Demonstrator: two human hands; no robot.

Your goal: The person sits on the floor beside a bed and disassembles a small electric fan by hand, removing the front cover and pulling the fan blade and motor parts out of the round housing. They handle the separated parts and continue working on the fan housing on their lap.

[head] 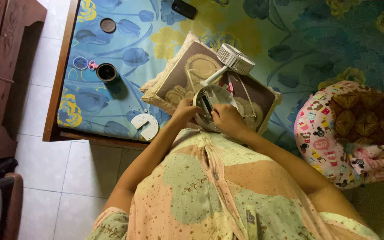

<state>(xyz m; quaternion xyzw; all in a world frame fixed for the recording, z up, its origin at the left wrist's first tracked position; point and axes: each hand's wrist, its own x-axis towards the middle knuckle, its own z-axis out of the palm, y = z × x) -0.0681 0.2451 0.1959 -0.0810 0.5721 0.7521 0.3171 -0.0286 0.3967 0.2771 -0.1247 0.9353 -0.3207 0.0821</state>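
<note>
A small white desk fan (233,60) lies on a brown cushion (187,71), its round base (212,104) turned up and opened toward me. My left hand (184,112) grips the left rim of the base. My right hand (226,120) rests on the base's right side, fingers curled at the open underside; whether it holds a small tool is hidden. A white round cover plate (145,126) with a notch lies on the blue floral bedsheet (112,98), left of my left hand.
A dark round tin (107,72), its lid (108,25), a pink small tool (93,66) and a clear ring (80,63) lie on the sheet at left. A black phone (183,8) is at the top. A patterned cushion (350,133) sits right. A wooden cabinet (1,66) stands left on tiled floor.
</note>
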